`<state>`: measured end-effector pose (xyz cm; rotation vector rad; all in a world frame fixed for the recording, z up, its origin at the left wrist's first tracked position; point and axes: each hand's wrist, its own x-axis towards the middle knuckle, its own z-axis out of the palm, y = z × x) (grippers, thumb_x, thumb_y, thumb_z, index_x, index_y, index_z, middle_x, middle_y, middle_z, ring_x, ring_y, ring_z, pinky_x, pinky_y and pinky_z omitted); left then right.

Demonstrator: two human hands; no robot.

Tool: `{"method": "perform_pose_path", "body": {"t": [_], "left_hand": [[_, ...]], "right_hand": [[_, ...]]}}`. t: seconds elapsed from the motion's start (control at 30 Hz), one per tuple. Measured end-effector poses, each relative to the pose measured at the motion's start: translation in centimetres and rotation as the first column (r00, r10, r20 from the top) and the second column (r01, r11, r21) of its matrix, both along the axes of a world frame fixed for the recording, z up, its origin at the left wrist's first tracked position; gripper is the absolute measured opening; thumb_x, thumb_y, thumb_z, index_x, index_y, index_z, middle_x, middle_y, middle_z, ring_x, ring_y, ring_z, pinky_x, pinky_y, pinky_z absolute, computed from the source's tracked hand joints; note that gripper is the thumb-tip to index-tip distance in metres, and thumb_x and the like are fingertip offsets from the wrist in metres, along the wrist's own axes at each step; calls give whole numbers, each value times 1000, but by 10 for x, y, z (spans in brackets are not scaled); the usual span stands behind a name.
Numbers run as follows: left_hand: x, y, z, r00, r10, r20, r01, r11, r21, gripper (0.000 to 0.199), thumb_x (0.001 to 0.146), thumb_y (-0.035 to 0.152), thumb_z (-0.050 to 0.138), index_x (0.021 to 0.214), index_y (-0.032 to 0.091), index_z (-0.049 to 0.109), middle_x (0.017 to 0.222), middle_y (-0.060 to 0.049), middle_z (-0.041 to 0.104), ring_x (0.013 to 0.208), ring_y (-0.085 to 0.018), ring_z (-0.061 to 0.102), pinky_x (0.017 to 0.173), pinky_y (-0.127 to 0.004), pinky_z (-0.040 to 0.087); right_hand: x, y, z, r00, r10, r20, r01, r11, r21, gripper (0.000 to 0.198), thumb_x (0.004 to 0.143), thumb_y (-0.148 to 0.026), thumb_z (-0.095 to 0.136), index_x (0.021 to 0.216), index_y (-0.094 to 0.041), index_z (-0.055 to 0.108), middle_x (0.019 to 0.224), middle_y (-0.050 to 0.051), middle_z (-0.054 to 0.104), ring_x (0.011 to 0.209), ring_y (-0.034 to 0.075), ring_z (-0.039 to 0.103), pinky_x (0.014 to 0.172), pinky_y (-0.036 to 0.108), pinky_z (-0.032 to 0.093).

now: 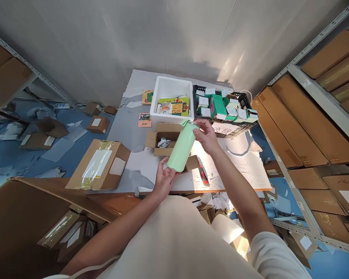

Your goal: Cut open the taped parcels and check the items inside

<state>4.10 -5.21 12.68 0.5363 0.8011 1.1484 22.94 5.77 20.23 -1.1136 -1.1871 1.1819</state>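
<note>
A mint-green bottle (181, 148) with a strap at its lid is held tilted above the table. My left hand (163, 181) grips its base, fingers closed around the lower end. Around the top end, just below the lid, my right hand (207, 135) is closed. Behind and partly below the bottle stands an open cardboard box (160, 151) with crumpled silvery material inside. A red and black box cutter (203, 176) lies on the table to the right of the bottle.
On the table (133, 162) stand a white foam bin (171, 82) holding booklets and a black crate (196, 101) of green and white boxes. A taped carton (97, 164) sits at the left edge. Shelves with cartons (302, 124) rise at right; cartons and wrapping litter the floor.
</note>
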Motion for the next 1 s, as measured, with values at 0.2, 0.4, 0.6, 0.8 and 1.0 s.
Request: {"method": "perform_pose_path", "body": {"t": [0.2,0.4,0.6,0.8,1.0], "left_hand": [[-7,-6,0,999,-9,-48,9,1000,5,59,70,42,76,114,28,38,107,-3,66,99,-19,66,95,-42,49],[-10,-11,-6,994,-103,36,104,994,-35,61,73,66,61,110,20,47,99,-9,70,85,-23,70,80,-39,52],[-11,-16,-5,986,-155,62,160,982,-96,72,74,75,49,109,13,58,98,-16,71,78,-23,69,75,-36,51],[-16,-8,-11,972,-236,1,235,965,-113,80,73,81,38,106,13,63,84,-15,72,72,-23,67,70,-36,49],[-41,22,-28,805,-39,-592,233,938,255,68,65,69,65,110,17,65,104,-13,68,97,-29,62,87,-42,46]], "right_hand": [[-1,-7,0,992,-29,121,28,1000,8,49,66,-55,73,102,-28,53,114,3,56,85,14,57,69,28,52],[13,-15,21,970,163,179,-170,985,22,59,70,-57,70,121,-31,55,123,5,53,109,22,54,86,37,49],[10,-19,32,969,171,177,-178,984,28,49,66,-59,73,99,-25,61,126,7,54,112,24,55,84,37,49],[3,-24,25,976,31,215,-55,993,108,54,62,-61,74,101,-26,59,108,5,62,100,22,59,83,39,50],[16,-43,11,928,-227,294,162,959,231,51,64,-49,75,107,-26,61,112,7,58,103,24,59,92,43,49]]}}
